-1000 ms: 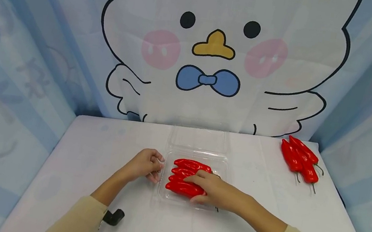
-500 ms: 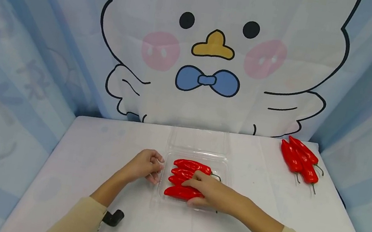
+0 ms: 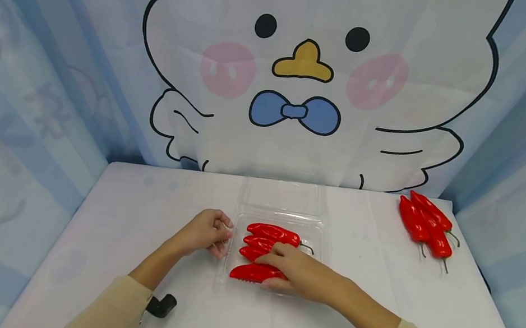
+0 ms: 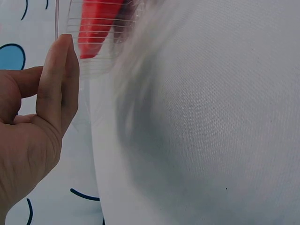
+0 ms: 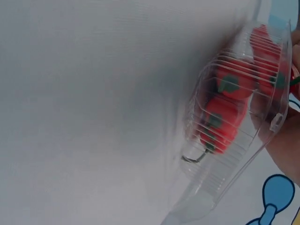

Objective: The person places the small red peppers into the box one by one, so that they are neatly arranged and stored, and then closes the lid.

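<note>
Red pepper [image 3: 254, 272] is what we hold in the right hand [image 3: 305, 272]: it seems pinched near its stem end, fingers on its far side and thumb on its near side, with its tip pointing toward the left hand [image 3: 204, 230]. It lies at the near side of the clear container [image 3: 310, 236]; we cannot tell whether it rests fully on the floor there. Just beyond our grip, three other peppers [image 3: 256, 241] lie side by side. At the left rim, the left hand's fingertips meet the plastic, but we cannot tell whether they pinch it or only touch.

To do this well, we should keep the held pepper parallel to its neighbours, lower it inside the near wall, and spread the fingers gently so the row isn't nudged. We judge the thin plastic easy to shift, so a light steadying left hand helps. We also mind the stems under and beyond our right palm, since they could snag on the rim.
</note>
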A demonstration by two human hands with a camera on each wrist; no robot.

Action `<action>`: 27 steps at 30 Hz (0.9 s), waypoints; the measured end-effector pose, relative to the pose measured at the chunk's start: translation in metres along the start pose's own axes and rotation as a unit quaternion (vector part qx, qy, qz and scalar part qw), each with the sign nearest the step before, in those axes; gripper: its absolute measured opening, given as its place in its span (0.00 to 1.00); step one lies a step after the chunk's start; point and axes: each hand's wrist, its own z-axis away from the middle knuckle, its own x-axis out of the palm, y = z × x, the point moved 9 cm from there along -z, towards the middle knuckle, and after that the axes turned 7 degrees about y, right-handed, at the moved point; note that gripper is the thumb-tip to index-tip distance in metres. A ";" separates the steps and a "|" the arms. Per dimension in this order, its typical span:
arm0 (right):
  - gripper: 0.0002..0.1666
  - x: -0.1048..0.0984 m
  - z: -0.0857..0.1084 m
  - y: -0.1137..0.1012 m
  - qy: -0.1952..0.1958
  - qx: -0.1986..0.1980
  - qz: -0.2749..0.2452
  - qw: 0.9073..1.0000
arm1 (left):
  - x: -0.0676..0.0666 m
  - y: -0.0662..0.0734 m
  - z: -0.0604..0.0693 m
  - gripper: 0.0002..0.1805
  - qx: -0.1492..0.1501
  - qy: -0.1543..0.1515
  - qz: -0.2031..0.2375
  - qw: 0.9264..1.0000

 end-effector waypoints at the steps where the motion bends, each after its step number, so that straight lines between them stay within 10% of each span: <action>1: 0.26 -0.002 0.001 0.000 0.000 0.000 0.000 1.000 | 0.000 0.000 0.000 0.11 0.000 0.001 0.000 1.000; 27: 0.23 -0.008 0.006 0.005 -0.037 0.013 -0.043 0.998 | -0.002 0.002 0.002 0.11 -0.006 0.005 -0.010 1.000</action>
